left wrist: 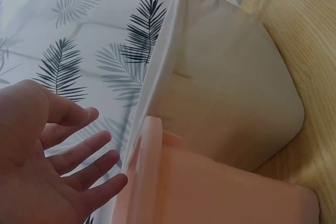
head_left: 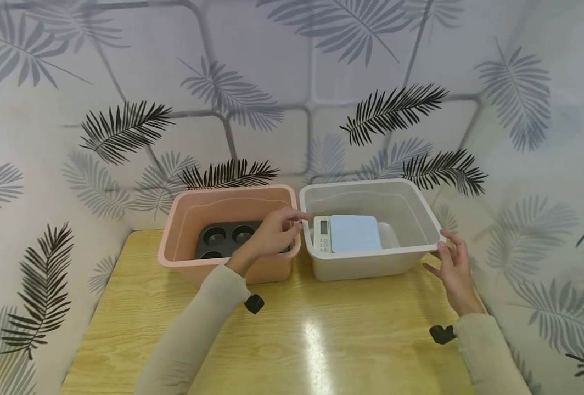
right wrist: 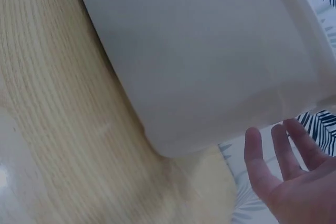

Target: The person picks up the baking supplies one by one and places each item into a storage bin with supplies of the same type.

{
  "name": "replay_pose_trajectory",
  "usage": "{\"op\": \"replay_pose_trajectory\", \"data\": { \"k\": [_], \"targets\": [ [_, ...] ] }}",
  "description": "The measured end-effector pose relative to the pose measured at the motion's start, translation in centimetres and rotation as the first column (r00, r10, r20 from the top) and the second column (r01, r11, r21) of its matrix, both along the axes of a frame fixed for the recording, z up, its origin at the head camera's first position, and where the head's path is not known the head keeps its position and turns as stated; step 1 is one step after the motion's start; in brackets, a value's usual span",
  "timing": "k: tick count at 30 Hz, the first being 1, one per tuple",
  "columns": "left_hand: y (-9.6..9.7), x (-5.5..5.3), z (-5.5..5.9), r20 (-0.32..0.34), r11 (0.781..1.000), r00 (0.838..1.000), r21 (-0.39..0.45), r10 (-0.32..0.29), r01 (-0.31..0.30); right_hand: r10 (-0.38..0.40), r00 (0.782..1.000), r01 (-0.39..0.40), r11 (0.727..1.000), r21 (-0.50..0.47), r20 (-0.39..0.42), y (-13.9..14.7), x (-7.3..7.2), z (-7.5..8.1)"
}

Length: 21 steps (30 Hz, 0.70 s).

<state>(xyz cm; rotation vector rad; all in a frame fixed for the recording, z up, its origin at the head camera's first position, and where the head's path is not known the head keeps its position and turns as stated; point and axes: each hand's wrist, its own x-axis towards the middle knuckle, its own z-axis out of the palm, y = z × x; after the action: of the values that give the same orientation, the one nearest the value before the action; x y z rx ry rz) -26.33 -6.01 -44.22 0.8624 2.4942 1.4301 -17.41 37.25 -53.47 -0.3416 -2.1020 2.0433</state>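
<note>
My left hand [head_left: 272, 235] hovers over the right end of a pink bin [head_left: 228, 190], fingers spread and holding nothing. Its fingertips reach toward the left rim of a white bin [head_left: 366, 269]; in the left wrist view the fingers [left wrist: 92, 174] are loosely bent. In the white bin lies a kitchen scale [head_left: 355, 233] with a pale blue platform. A dark muffin tin [head_left: 229, 236] sits inside the pink bin, partly hidden by my left hand. At the white bin's right rim, my right hand [head_left: 456, 274] touches the edge, several fingers stretched out outside the wall.
Both bins stand side by side at the back of a wooden table [head_left: 282, 351]. Behind and beside it is a leaf-patterned covering [head_left: 272, 82]. Small black devices sit at my left wrist [head_left: 254, 303] and right wrist [head_left: 442, 334].
</note>
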Motion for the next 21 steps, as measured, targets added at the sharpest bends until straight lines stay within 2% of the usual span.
{"op": "replay_pose_trajectory", "data": {
  "k": [3, 5, 10, 12, 14, 18, 21],
  "targets": [
    [-0.4, 0.2, -0.5, -0.01, 1.0, 1.0, 0.008, 0.013, -0.013, -0.032, 0.999, 0.031, 0.999, 0.043, 0.018, -0.2, -0.2, 0.3],
    [-0.7, 0.4, -0.9, -0.017, 1.0, 1.0, 0.014, 0.02, -0.02, -0.073, 0.997, 0.068, 0.99, 0.123, 0.035, -0.5, -0.3, 0.5],
    [-1.3, 1.2, -1.2, -0.029, 0.998, 0.998, 0.006, 0.056, -0.056, -0.167, 0.985, 0.147, 0.941, 0.304, 0.038, -1.3, -0.4, 1.2],
    [-1.4, 1.7, -1.2, -0.045, 0.997, 0.996, -0.001, 0.073, -0.074, -0.176, 0.984, 0.168, 0.922, 0.35, -0.008, -1.7, -0.3, 1.5],
    [-1.3, 2.2, -1.3, -0.065, 0.997, 0.995, -0.006, 0.08, -0.08, -0.177, 0.98, 0.197, 0.898, 0.394, -0.088, -2.2, -0.1, 1.7],
    [-1.0, 3.1, -1.7, -0.101, 0.996, 0.992, -0.038, 0.071, -0.076, -0.173, 0.956, 0.272, 0.828, 0.491, -0.237, -3.4, 0.2, 2.2],
    [-0.7, 3.6, -1.9, -0.132, 0.993, 0.988, -0.071, 0.082, -0.092, -0.142, 0.947, 0.282, 0.796, 0.536, -0.289, -4.4, 0.3, 2.6]
  ]
}}
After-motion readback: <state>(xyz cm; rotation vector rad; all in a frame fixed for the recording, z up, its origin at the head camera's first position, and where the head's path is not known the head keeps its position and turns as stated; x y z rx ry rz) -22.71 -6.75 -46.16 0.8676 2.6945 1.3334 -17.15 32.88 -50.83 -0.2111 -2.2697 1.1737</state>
